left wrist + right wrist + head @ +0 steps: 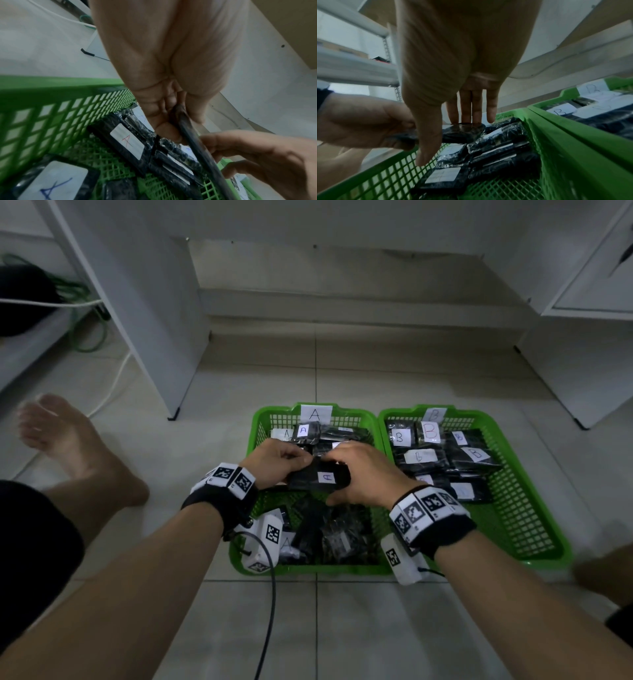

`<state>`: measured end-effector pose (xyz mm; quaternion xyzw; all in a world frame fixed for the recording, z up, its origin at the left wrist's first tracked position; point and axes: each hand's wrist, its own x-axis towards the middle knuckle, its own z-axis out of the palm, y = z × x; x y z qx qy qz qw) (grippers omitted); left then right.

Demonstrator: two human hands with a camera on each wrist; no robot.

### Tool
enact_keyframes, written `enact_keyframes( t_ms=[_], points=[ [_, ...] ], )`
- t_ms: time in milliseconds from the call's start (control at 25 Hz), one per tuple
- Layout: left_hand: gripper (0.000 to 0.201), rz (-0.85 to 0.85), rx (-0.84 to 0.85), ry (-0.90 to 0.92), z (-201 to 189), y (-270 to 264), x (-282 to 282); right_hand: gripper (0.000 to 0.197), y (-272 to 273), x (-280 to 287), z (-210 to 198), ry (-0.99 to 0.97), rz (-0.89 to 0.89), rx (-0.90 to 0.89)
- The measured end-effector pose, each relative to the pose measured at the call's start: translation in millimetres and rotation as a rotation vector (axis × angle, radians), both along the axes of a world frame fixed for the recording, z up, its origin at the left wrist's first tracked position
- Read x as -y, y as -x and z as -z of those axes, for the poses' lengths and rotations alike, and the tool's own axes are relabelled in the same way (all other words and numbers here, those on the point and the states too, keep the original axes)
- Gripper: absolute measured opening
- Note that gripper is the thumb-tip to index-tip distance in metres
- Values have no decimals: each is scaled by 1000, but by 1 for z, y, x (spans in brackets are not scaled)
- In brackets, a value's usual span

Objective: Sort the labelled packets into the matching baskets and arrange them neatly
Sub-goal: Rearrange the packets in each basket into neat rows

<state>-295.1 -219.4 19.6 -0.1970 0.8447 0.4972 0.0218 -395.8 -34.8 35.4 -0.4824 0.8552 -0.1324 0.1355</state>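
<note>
Left hand (274, 460) pinches the A packet (318, 478) above basket A (260, 419), right hand (363, 474) steadying it with straight fingers; best lower it flat, label up, beside the row.

The head view looks steeply down from above onto two green plastic mesh baskets (376, 419) on the tiled floor (342, 628). Each wrist view sits very close (blurred near the palm), looking along its hand into the left green basket (51, 115). All three share the black wrapped packet labelled A (318, 478) held over it.
</note>
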Motion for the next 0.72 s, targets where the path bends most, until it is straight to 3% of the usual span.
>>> enact_keyframes(
  t_ms=[80,280,480,600,720],
  points=[
    [17,-54,-16,-2,3,8,-1,64,9,-4,0,23,49,1],
    [42,-44,-79,349,-1,34,-4,58,53,-4,-9,8,177,-183],
    [60,214,187,541,6,54,-6,67,85,18,4,-37,244,-172],
    [61,226,253,584,17,56,-11,68,91,25,13,-68,275,-126],
    [58,182,239,580,24,57,-9,53,90,25,19,-43,244,-90]
  ],
)
